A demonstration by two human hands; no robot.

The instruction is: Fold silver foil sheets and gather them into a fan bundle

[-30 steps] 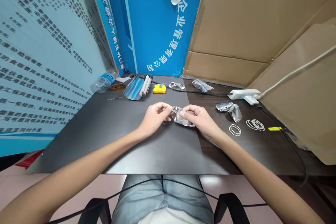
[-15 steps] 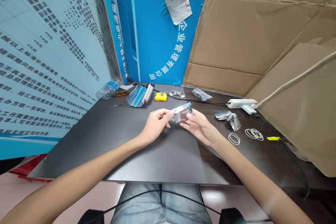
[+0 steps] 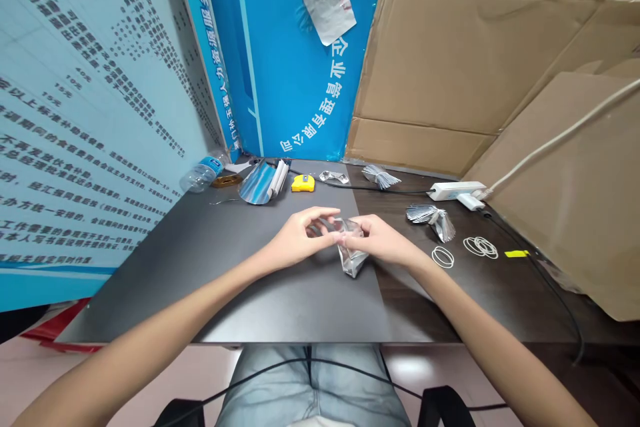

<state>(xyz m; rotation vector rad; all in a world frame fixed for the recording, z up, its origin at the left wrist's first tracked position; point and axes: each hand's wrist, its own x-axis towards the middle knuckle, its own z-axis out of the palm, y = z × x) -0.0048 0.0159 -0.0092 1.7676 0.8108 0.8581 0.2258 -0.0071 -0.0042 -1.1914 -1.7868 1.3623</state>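
Observation:
Between my two hands is a shiny silver foil piece (image 3: 353,261), crumpled or folded, its lower end pointing toward me over the grey board. My left hand (image 3: 305,233) pinches its left side, with the thumb on the near face and the fingers curled behind. From the right, my right hand (image 3: 383,237) grips the same piece near its top, thumb close to the left thumb. The fingers partly hide the foil's middle. To the right lie two fanned bundles of silver strips, the near bundle (image 3: 434,219) and the far bundle (image 3: 381,177).
White rubber bands (image 3: 481,247) and a yellow strip (image 3: 517,253) lie at the right. A white power strip (image 3: 457,191) with cables sits behind. Along the back are a yellow tape measure (image 3: 303,183), a blue-silver foil roll (image 3: 260,183), a small clear piece (image 3: 334,177) and a plastic bottle (image 3: 203,173).
The foil piece has turned from lying sideways between my hands to pointing down toward me. Both hands have come closer together around it, and the view has shifted slightly.

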